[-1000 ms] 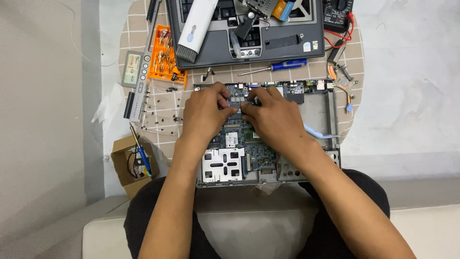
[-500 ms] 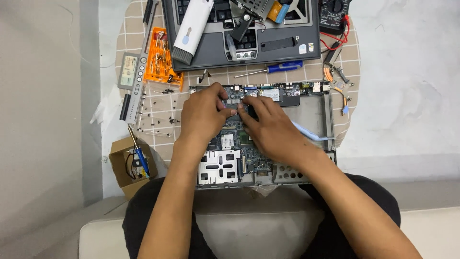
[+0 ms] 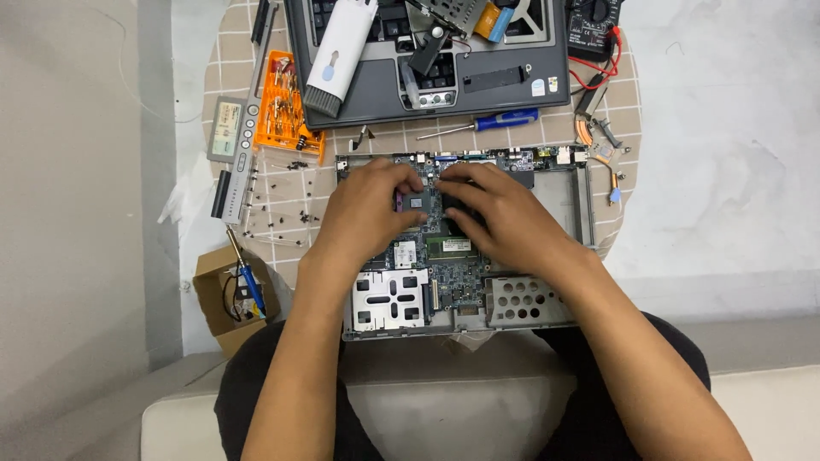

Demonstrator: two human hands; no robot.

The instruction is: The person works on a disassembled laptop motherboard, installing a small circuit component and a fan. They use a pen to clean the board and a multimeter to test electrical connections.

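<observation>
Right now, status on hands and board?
Left hand and right hand both on the laptop motherboard, fingers at the processor chip. Blue screwdriver lies beyond, clear.

Single view only: head-worn camera looked almost straight down from above seated person. Close range, forearms entered from bottom edge of frame. Round table (image 3: 619,128) filled upper middle (its far edge cut off by top of frame); grey floor showed past left and right table edges.

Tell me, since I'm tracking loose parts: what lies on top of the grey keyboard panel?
On the keyboard panel lie a white brush tool, a small black block and a metal bracket. Keys beneath them are covered.
</observation>
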